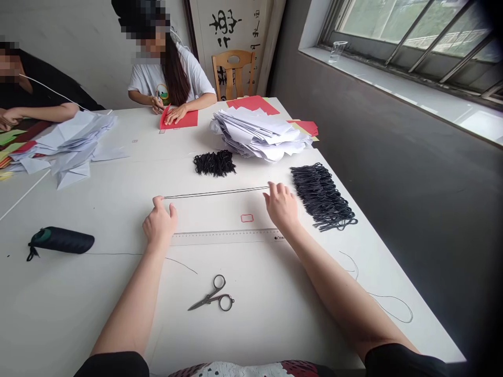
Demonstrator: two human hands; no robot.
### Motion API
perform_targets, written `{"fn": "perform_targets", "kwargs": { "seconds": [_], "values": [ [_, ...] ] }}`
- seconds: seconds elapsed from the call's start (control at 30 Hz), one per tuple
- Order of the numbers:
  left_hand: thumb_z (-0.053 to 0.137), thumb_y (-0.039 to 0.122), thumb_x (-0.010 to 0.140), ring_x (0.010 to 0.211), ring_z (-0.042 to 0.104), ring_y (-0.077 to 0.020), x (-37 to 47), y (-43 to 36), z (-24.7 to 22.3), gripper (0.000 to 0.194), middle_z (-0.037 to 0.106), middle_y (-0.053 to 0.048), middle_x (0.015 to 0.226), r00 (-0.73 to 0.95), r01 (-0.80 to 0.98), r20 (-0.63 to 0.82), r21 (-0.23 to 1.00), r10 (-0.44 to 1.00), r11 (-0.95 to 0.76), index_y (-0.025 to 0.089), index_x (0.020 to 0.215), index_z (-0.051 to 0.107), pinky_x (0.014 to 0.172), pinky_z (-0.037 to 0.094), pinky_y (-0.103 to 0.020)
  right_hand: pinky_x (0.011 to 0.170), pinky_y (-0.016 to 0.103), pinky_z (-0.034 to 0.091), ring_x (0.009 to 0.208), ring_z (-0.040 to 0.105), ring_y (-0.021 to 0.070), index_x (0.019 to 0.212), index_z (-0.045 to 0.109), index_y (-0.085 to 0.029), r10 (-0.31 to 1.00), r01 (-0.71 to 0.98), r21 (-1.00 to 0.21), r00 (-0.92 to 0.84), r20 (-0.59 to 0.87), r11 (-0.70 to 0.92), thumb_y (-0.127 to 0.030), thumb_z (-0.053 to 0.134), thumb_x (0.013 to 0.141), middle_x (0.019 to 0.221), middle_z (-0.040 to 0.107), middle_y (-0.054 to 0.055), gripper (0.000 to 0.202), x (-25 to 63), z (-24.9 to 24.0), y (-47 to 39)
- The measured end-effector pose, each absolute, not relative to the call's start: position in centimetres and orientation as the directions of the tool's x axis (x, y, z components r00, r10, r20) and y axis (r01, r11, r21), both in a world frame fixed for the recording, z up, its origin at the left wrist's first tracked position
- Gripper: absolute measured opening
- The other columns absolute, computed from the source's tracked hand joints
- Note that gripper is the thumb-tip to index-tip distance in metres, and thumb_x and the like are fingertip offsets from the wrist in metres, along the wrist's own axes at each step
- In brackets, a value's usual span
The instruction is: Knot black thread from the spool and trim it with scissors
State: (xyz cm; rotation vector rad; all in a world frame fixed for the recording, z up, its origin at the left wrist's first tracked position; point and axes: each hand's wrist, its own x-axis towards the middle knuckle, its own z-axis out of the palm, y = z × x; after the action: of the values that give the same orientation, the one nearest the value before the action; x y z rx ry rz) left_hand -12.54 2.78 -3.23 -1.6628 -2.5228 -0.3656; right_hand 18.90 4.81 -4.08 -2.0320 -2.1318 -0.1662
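Note:
A thin black cord [216,193] runs in two close strands, stretched taut above the table between my hands. My left hand [159,225] has one end at its curled index finger, with the thumb standing apart. The other end is at the fingertips of my right hand [283,207], whose thumb also sits off to the side. Below the cord lies a clear ruler [223,237] between my wrists. Scissors [212,296] rest nearer to me, blades slightly apart. Beside my right hand is a wide bundle of black looped cords [322,196].
A smaller black cord bundle [214,163] lies in front of a white paper pile [261,133]. At left is a dark spool of thread [63,241], its loose thread running under my left forearm. A co-worker handles red paper [186,119] across the table; another person sits far left.

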Motion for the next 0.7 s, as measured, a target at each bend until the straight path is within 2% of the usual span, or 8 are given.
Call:
{"fn": "perform_targets", "kwargs": {
  "seconds": [0.13, 0.27, 0.37, 0.43, 0.5, 0.57, 0.63, 0.7],
  "values": [
    [0.04, 0.033, 0.091, 0.053, 0.054, -0.0187, -12.8, 2.4, -4.4, 0.027, 0.061, -0.003, 0.061, -0.156, 0.985, 0.409, 0.138, 0.899, 0.108, 0.02, 0.094, 0.063, 0.05, 0.026, -0.028, 0.076, 0.033, 0.033, 0.099, 0.047, 0.0253, 0.115, 0.057, -0.014, 0.902, 0.916, 0.005, -0.395, 0.173, 0.4, -0.019, 0.034, 0.099, 0.115, 0.055, 0.017, 0.028, 15.1, -3.7, 6.8],
    [0.045, 0.031, 0.09, 0.05, 0.051, -0.0142, -13.3, 2.6, -5.7, 0.024, 0.057, 0.0, 0.054, 0.175, 0.96, 0.397, 0.135, 0.901, -0.246, 0.021, 0.08, 0.065, 0.051, 0.031, -0.025, 0.072, 0.034, 0.03, 0.098, 0.046, 0.0269, 0.109, 0.058, -0.01, 0.878, 0.884, 0.011, -0.465, 0.111, 0.467, -0.006, 0.033, 0.094, 0.111, 0.055, 0.019, 0.03, 11.8, -4.0, 9.5],
    [0.044, 0.029, 0.091, 0.058, 0.058, -0.0145, -13.1, 2.4, -5.2, 0.025, 0.064, -0.002, 0.066, 0.188, 0.941, 0.388, 0.192, 0.902, -0.278, 0.021, 0.092, 0.068, 0.058, 0.04, -0.024, 0.07, 0.034, 0.029, 0.096, 0.046, 0.0285, 0.105, 0.059, -0.006, 0.878, 0.88, 0.004, -0.475, 0.066, 0.476, 0.001, 0.028, 0.089, 0.106, 0.057, 0.021, 0.035, 11.1, -3.9, 10.6],
    [0.042, 0.029, 0.093, 0.077, 0.064, -0.0171, -12.4, 2.2, -4.2, 0.029, 0.068, -0.007, 0.088, 0.157, 0.928, 0.384, 0.259, 0.91, -0.269, 0.019, 0.106, 0.066, 0.07, 0.047, -0.025, 0.072, 0.035, 0.03, 0.097, 0.046, 0.029, 0.104, 0.058, -0.005, 0.867, 0.867, -0.009, -0.497, 0.046, 0.498, 0.002, 0.026, 0.088, 0.106, 0.057, 0.021, 0.036, 11.4, -3.6, 10.6],
    [0.039, 0.03, 0.094, 0.106, 0.061, -0.0205, -11.3, 2.2, -2.7, 0.034, 0.064, -0.012, 0.115, 0.179, 0.897, 0.377, 0.318, 0.909, -0.309, 0.018, 0.119, 0.061, 0.087, 0.048, -0.03, 0.074, 0.035, 0.031, 0.098, 0.047, 0.0291, 0.104, 0.058, -0.005, 0.849, 0.848, -0.032, -0.528, 0.032, 0.529, 0.002, 0.026, 0.089, 0.106, 0.057, 0.022, 0.036, 11.9, -3.1, 10.1],
    [0.04, 0.03, 0.094, 0.128, 0.048, -0.0229, -9.6, 2.4, -1.4, 0.039, 0.053, -0.013, 0.135, 0.264, 0.847, 0.372, 0.352, 0.89, -0.398, 0.017, 0.129, 0.052, 0.106, 0.039, -0.038, 0.076, 0.035, 0.032, 0.099, 0.048, 0.0285, 0.104, 0.056, -0.007, 0.831, 0.828, -0.068, -0.556, 0.021, 0.556, 0.001, 0.027, 0.089, 0.108, 0.058, 0.021, 0.034, 12.5, -2.4, 9.2],
    [0.043, 0.029, 0.092, 0.138, 0.037, -0.0245, -7.6, 2.9, -0.4, 0.047, 0.046, -0.014, 0.143, 0.356, 0.783, 0.359, 0.39, 0.863, -0.485, 0.016, 0.137, 0.043, 0.116, 0.023, -0.046, 0.079, 0.034, 0.034, 0.097, 0.05, 0.0261, 0.104, 0.054, -0.009, 0.815, 0.809, -0.119, -0.579, 0.013, 0.576, -0.001, 0.029, 0.09, 0.11, 0.058, 0.019, 0.03, 13.1, -1.5, 8.2],
    [0.049, 0.031, 0.089, 0.135, 0.041, -0.0254, -5.8, 3.6, 0.2, 0.051, 0.052, -0.013, 0.138, 0.42, 0.715, 0.281, 0.484, 0.863, -0.505, 0.017, 0.138, 0.04, 0.117, 0.016, -0.05, 0.08, 0.033, 0.036, 0.088, 0.054, 0.0217, 0.104, 0.051, -0.01, 0.802, 0.789, -0.179, -0.597, 0.001, 0.587, -0.004, 0.03, 0.093, 0.105, 0.061, 0.016, 0.024, 13.7, -0.5, 7.0]
  ]
}}
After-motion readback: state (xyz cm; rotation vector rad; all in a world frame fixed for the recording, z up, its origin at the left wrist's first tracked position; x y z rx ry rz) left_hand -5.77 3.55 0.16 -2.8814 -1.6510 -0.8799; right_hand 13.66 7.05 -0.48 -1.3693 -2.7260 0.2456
